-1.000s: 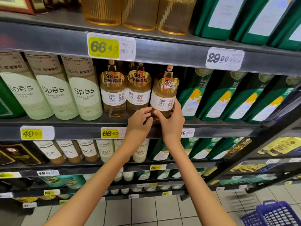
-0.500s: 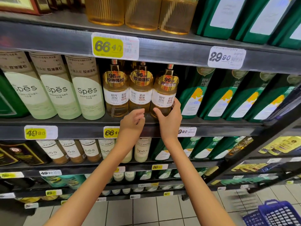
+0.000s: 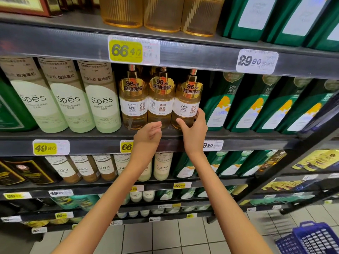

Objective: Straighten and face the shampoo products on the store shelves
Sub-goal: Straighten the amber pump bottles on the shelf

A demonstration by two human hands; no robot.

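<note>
Shelving [image 3: 91,146] of dull grey metal runs across the view in flat tiers. A blue plastic basket [image 3: 315,239] with lattice walls sits low at the right, over pale floor tiles. On the tier at hand height, slab-sided green bottles [image 3: 256,107] with glossy white-and-yellow labels lean in a row at the right. Round matte Spēs bottles [image 3: 102,99], cream above and pale green below, stand at the left. Between them are three clear, ribbed bottles of golden liquid with gold collars and white labels facing front: the left amber bottle [image 3: 133,99], the middle amber bottle [image 3: 160,99] and the right amber bottle [image 3: 187,99], each just beside the next.

Both bare forearms reach up from below. The right hand [image 3: 194,132] grips the right amber bottle low down, thumb across its front and fingers curled round its right flank, so the bottle's base sits in the hand while its label stays above the grip. The left hand [image 3: 146,138] holds nothing. Its fingers are loosely bent, with tips at the foot of the middle amber bottle; whether they touch it cannot be told. A yellow price tag [image 3: 126,50] hangs above.
</note>
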